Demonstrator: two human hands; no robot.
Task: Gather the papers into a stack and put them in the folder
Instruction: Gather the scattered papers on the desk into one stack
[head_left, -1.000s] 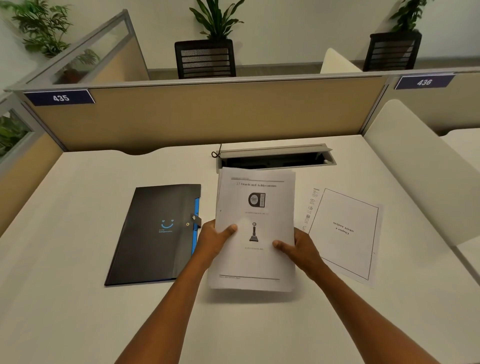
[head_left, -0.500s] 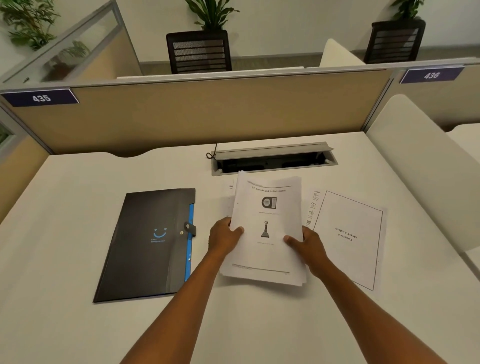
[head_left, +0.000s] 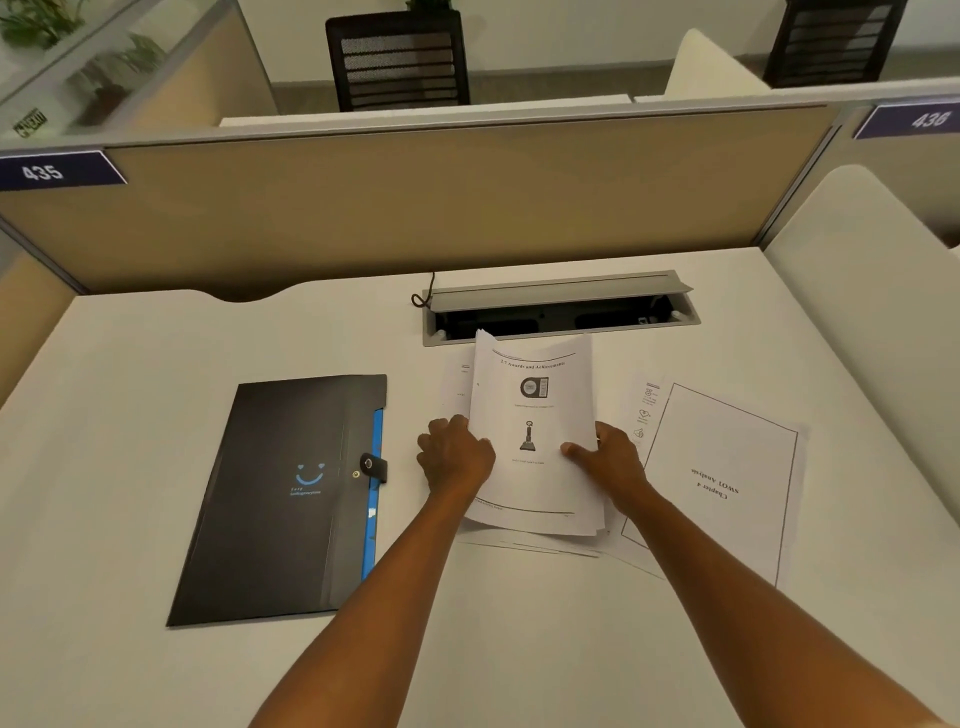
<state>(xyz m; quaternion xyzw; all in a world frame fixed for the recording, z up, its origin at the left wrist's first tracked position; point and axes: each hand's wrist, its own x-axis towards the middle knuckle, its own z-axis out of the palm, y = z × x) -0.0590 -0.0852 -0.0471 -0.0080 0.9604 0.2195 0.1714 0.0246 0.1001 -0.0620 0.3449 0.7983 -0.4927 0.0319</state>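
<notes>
A bundle of white printed papers (head_left: 535, 405) is held tilted over the white desk (head_left: 130, 415), its lower edge close to several loose sheets (head_left: 524, 543) lying fanned beneath. My left hand (head_left: 454, 457) grips the bundle's left edge and my right hand (head_left: 608, 457) grips its right edge. To the right lies a bordered title page (head_left: 727, 467) flat on the desk, partly over another sheet (head_left: 644, 410). A closed black folder (head_left: 296, 493) with a blue edge and snap tab lies to the left of my hands.
A grey cable box (head_left: 558, 306) with its lid raised sits just behind the papers. A tan partition (head_left: 415, 208) closes the desk's far side. A white divider panel (head_left: 872, 312) stands on the right. Black chairs are beyond the partition.
Both hands have lowered the bundle toward the desk and further from me. More loose sheets now show beneath and beside it. The view has tilted downward.
</notes>
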